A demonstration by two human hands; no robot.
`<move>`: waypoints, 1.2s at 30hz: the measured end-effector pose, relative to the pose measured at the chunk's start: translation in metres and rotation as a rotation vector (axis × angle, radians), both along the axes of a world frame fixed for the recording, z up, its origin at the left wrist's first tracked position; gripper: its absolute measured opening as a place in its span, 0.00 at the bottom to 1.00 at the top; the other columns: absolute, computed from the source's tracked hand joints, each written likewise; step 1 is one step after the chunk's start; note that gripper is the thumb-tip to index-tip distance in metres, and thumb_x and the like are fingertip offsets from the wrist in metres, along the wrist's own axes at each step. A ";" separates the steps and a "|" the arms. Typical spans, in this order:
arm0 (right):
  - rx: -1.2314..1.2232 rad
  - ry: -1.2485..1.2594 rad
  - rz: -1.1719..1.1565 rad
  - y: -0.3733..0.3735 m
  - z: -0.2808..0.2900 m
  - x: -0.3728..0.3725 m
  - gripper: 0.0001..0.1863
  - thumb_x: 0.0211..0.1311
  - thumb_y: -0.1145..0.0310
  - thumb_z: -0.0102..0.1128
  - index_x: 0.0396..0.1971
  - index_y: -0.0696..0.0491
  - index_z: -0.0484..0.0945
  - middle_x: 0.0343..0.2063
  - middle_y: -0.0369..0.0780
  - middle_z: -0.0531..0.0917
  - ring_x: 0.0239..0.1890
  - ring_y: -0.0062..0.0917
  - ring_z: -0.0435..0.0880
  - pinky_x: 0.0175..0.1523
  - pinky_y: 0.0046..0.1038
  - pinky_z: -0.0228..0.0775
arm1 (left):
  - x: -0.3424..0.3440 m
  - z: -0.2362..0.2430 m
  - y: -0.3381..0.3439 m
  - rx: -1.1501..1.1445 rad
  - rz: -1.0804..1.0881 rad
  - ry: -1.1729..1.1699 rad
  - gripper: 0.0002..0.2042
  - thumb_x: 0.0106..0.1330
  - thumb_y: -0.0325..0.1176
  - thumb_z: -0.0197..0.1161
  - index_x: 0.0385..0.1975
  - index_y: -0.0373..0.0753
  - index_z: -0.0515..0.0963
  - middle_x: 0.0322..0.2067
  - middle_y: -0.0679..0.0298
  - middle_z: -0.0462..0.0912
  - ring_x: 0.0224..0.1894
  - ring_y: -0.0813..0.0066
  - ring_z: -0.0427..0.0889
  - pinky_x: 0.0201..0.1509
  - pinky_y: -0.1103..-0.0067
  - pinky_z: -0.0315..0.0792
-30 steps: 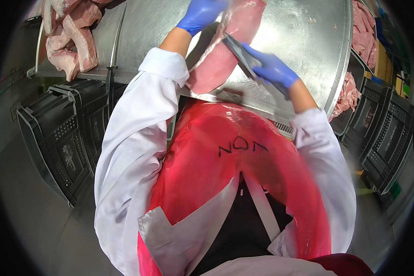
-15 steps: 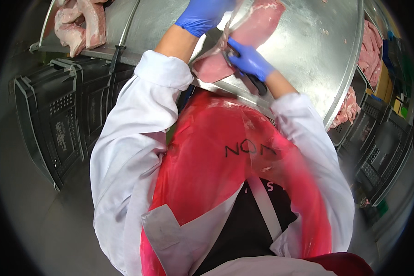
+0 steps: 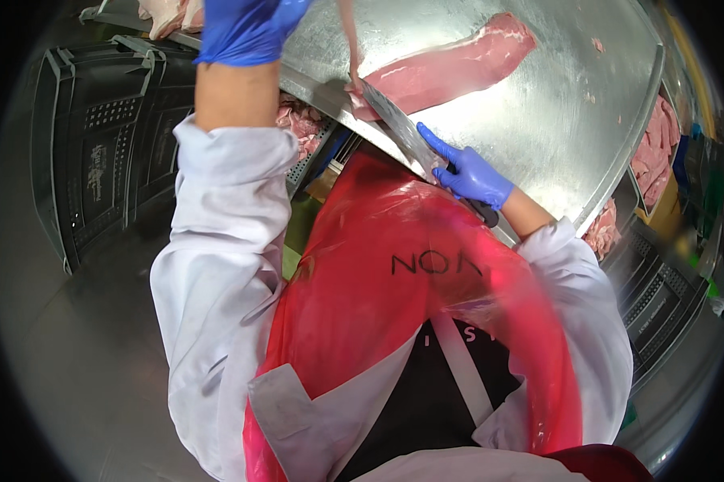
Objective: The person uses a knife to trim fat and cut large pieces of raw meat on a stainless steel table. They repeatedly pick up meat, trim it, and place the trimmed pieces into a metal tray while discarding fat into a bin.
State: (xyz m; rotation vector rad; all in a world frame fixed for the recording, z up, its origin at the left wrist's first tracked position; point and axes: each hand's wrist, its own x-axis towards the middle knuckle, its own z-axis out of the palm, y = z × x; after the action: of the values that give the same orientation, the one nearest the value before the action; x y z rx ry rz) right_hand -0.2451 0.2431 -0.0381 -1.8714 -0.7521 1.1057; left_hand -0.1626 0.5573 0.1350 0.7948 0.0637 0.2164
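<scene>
A long piece of pale pink meat (image 3: 450,68) lies slantwise on the metal table. My right hand (image 3: 476,177), in a blue glove, is closed on a knife (image 3: 394,119), one finger stretched out above the grip. The blade points up and left, its tip at the near left end of the meat; the dark handle shows below my hand. From that end a thin strip of meat (image 3: 348,32) rises taut past the top edge. My gloved left hand (image 3: 249,32) is raised at the top left, on the strip's upper side; its fingertips are out of view.
The metal table (image 3: 539,136) has a raised rim. More meat (image 3: 169,16) lies at its far left. Black crates (image 3: 97,153) stand to the left, and trimmings (image 3: 300,127) sit in a crate below the near edge. Meat pieces (image 3: 655,153) fill a container at the right.
My left hand has moved left, and the strip is drawn out from the meat. My right hand and the knife have shifted right and nearer to me; the blade now shows.
</scene>
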 end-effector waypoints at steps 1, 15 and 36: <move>-0.020 -0.001 0.037 0.001 0.012 -0.002 0.41 0.66 0.69 0.53 0.78 0.41 0.50 0.27 0.50 0.85 0.27 0.34 0.86 0.43 0.37 0.79 | -0.007 0.009 0.002 0.016 0.028 -0.012 0.04 0.68 0.27 0.63 0.39 0.43 0.78 0.26 0.74 0.78 0.20 0.89 0.70 0.19 0.89 0.60; 0.276 0.221 -0.366 0.066 -0.023 0.024 0.40 0.68 0.77 0.50 0.78 0.38 0.52 0.27 0.38 0.81 0.22 0.18 0.77 0.30 0.25 0.73 | -0.061 0.029 -0.426 0.432 -0.663 -0.744 0.17 0.61 0.28 0.65 0.51 0.37 0.78 0.46 0.53 0.83 0.51 0.60 0.82 0.56 0.69 0.76; 0.027 -0.009 -1.299 -0.169 -0.057 0.016 0.45 0.64 0.74 0.56 0.78 0.35 0.49 0.50 0.46 0.84 0.43 0.23 0.82 0.50 0.26 0.76 | 0.165 -0.276 -0.190 1.256 -0.744 0.160 0.07 0.57 0.32 0.66 0.23 0.35 0.80 0.21 0.62 0.81 0.24 0.75 0.78 0.30 0.73 0.73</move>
State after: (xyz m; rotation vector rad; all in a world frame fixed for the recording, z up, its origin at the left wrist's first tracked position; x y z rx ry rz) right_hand -0.2288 0.0738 -0.0949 -1.7824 0.4740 0.2220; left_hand 0.0024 0.3677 -0.1415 2.0136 -0.2461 -0.5907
